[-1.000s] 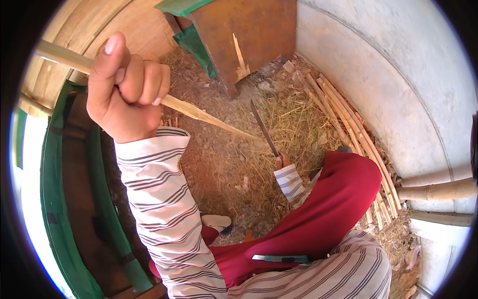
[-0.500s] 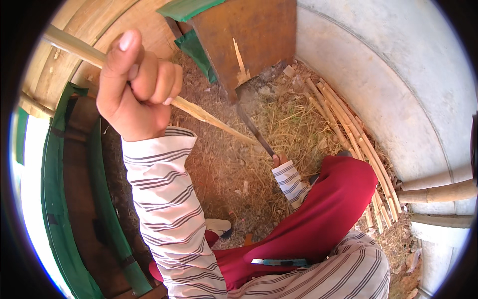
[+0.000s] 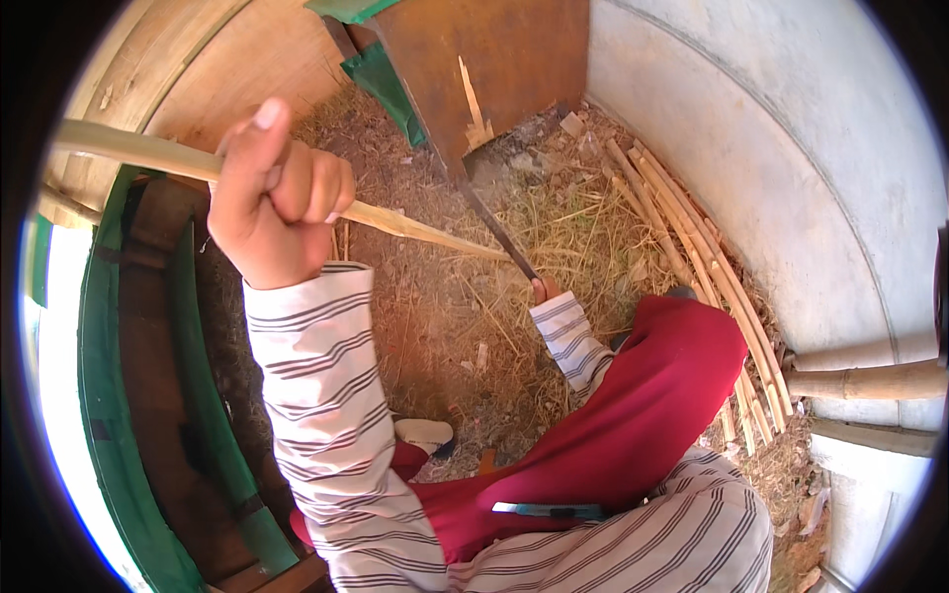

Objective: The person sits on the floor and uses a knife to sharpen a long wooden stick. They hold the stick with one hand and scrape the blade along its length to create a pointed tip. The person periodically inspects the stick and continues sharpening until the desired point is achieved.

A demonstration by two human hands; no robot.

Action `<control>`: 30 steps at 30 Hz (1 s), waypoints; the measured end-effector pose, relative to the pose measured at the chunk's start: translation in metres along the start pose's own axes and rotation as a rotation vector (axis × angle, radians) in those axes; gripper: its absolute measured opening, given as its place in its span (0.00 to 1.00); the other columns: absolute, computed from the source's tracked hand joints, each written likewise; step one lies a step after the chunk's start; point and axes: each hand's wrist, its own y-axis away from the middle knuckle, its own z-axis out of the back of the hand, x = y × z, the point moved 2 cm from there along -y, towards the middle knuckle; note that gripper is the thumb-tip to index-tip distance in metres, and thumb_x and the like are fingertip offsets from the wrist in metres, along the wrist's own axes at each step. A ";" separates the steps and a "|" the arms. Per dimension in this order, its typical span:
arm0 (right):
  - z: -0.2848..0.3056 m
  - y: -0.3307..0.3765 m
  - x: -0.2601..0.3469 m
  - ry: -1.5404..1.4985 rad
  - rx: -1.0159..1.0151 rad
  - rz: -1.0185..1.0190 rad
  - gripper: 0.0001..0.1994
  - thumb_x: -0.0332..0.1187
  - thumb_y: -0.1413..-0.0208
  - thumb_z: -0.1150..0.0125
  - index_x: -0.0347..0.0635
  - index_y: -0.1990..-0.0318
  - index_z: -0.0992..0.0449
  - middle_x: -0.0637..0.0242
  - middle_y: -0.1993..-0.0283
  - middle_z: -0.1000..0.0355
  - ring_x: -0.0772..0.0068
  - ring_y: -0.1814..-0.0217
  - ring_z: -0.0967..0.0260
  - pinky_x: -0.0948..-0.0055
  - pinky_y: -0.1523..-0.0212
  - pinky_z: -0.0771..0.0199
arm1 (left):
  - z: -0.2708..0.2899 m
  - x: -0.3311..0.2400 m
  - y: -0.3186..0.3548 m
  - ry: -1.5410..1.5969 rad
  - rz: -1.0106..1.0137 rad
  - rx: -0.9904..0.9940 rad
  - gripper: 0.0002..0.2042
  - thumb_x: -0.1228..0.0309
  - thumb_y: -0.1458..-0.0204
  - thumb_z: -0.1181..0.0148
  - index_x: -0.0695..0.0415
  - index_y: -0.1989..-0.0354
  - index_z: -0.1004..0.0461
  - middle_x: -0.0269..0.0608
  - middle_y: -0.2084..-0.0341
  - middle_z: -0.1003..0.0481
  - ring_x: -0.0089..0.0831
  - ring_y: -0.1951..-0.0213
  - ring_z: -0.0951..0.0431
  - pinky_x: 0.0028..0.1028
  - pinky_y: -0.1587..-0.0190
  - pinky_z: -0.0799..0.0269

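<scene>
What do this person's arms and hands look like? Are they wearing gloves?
No gloves! The left hand is bare, and I see no rings on it. The right hand is bare too, but looks small and partly hidden. The left sleeve and right sleeve are long and whitish, with thin dark stripes in little groups.

Between my left sleeve (image 3: 326,395) and my right grip (image 3: 546,289), a hand could pass low over the straw-strewn ground (image 3: 430,336). Above that gap, the pale stick (image 3: 410,226) slants from my left grip (image 3: 282,193) toward the long blade (image 3: 500,232); whether they touch I cannot tell. My red-trousered knee (image 3: 687,341) blocks the right, with bamboo strips (image 3: 717,272) beyond it. The brown panel (image 3: 529,59) bars the far side, the green-edged frame (image 3: 104,376) the left.
</scene>
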 end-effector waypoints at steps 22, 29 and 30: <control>0.026 0.020 -0.002 -0.038 -0.068 -0.086 0.15 0.44 0.32 0.52 0.40 0.58 0.32 0.64 0.82 0.41 0.70 0.83 0.45 0.65 0.80 0.43 | -0.047 -0.019 -0.033 -0.131 -0.068 -0.217 0.20 0.65 0.42 0.45 0.49 0.84 0.46 0.26 0.95 0.54 0.20 0.91 0.58 0.27 0.85 0.62; 0.007 0.021 0.023 -0.133 -0.204 -0.052 0.14 0.42 0.32 0.55 0.39 0.62 0.36 0.62 0.83 0.40 0.65 0.84 0.41 0.63 0.82 0.41 | -0.024 -0.017 -0.028 -0.068 -0.107 -0.140 0.18 0.66 0.40 0.47 0.50 0.82 0.42 0.26 0.94 0.52 0.20 0.92 0.58 0.26 0.86 0.60; -0.003 0.027 0.007 -0.032 -0.136 -0.088 0.13 0.41 0.32 0.55 0.40 0.62 0.36 0.61 0.83 0.40 0.64 0.84 0.41 0.63 0.83 0.42 | -0.023 -0.020 -0.025 -0.072 -0.109 -0.144 0.17 0.67 0.40 0.48 0.50 0.83 0.42 0.26 0.94 0.52 0.20 0.92 0.58 0.26 0.86 0.60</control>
